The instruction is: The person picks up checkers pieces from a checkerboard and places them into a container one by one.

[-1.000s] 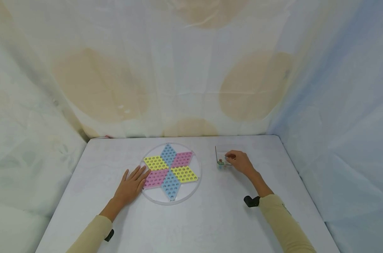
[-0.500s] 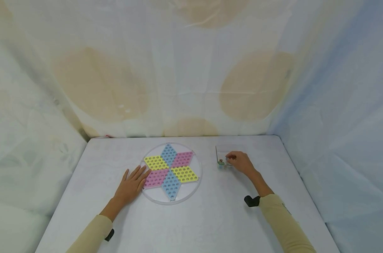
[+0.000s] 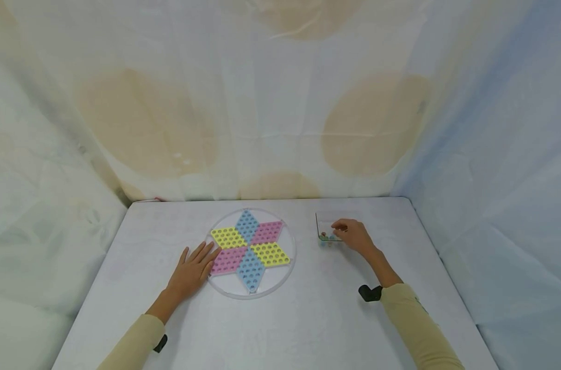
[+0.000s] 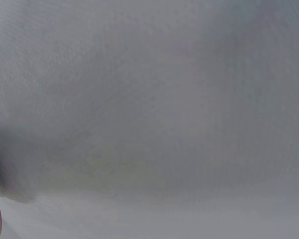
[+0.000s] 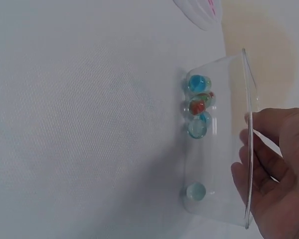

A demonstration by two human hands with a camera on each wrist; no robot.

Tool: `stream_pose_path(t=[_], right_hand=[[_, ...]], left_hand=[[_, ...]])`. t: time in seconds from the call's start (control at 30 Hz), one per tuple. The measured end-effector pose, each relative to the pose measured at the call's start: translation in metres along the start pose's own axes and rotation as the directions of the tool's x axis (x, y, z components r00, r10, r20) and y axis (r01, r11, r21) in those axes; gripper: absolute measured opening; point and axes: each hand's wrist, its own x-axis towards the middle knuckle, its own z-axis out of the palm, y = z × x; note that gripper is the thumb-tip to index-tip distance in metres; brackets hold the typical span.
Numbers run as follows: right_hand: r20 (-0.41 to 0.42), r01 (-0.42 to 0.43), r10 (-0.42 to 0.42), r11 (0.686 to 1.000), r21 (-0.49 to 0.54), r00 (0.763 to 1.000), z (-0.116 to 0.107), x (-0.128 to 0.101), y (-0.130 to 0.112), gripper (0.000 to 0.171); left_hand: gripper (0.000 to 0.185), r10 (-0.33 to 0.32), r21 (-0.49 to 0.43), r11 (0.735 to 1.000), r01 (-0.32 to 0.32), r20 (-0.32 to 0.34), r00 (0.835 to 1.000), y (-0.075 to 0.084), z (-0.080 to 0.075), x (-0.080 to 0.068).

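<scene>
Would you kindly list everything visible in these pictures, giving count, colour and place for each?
Round clear plastic game board: one, with a six-pointed star of yellow, pink and blue perforated diamonds, centre of the table.
Clear square plastic box: one, transparent, right of the board.
Glass marbles: about five, blue, pale and one red-green, inside the box along its wall.
Table with a white cloth: one, white.
Draped backdrop fabric: white with tan round patches, behind and at both sides.
Left hand: one, flat on the table, fingertips at the board's left edge.
Right hand: one, fingers reaching into the box; its grip cannot be told.
</scene>
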Motion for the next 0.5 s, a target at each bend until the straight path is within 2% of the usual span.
stream_pose_path(t=[0.5], right_hand=[[-0.054,0.044,-0.043,0.999,0.009,0.998,-0.0063,-0.0094,-0.0057,0.017]], left_hand=[[0.050,-0.008,-0.013,1.000,0.008,0.007,1.000,0.0005,-0.0006,0.0000]])
